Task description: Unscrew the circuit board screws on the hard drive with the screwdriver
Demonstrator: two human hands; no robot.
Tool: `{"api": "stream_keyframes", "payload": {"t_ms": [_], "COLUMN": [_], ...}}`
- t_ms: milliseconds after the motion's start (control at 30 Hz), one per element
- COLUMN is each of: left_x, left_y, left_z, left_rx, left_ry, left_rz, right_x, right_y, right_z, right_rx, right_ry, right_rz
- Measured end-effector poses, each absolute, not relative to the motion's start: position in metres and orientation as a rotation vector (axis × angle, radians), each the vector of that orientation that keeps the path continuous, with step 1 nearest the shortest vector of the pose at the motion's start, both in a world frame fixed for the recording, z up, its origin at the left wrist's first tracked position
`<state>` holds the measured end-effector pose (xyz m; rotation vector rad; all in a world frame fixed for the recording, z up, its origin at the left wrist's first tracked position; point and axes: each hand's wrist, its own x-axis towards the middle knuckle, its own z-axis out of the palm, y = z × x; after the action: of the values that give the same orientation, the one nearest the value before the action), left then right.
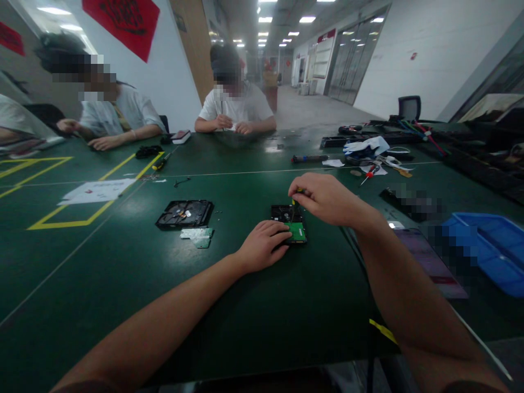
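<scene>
**Drive under driver, mid-bench**

Drive lies flat on the green bench, between the near and far edges. Its green board covers the half toward the near edge; the half toward the far edge is black.

Right hand: raised over the drive, fingers closed round a yellow-handled driver, shaft pointing down at the black half (whether the tip sits in a screw is too small to tell).

Left hand: laid over the drive's left side, fingertips touching the green board, thumb by the near side. Contact is plain; cannot tell whether it grips or merely rests.

Surroundings. Toward the bench's left edge: a second drive, with a loose board just beside its near side. Further left, paper lies across yellow tape. Toward the right edge: a blue basket; beyond it, nearer the far edge, a red driver and a white glove.

At the far edge sits a co-worker, both hands raised just above the bench. Another person sits near the far left corner, forearms at the bench.
</scene>
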<state>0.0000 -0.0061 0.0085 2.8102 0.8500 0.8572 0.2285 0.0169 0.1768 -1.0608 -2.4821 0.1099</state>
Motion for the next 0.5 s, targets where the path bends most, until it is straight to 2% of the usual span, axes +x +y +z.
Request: {"api": "stream_keyframes", "payload": {"t_ms": [333,500], "left_x": [0.0003,-0.0004], "left_y": [-0.0058,-0.0053], "left_z": [0.0074,0.0076], "left_rx": [2.792,2.801], "left_ry": [0.843,0.847], "left_rz": [0.884,0.848], "right_x": [0.2286,0.2309], "right_y": [0.0200,0.0207], "right_z": [0.1768,0.1748], "right_rx": [-1.197,-1.107], "right_ry": [-2.456,-2.461], "right_rz": [-0.023,0.080]}}
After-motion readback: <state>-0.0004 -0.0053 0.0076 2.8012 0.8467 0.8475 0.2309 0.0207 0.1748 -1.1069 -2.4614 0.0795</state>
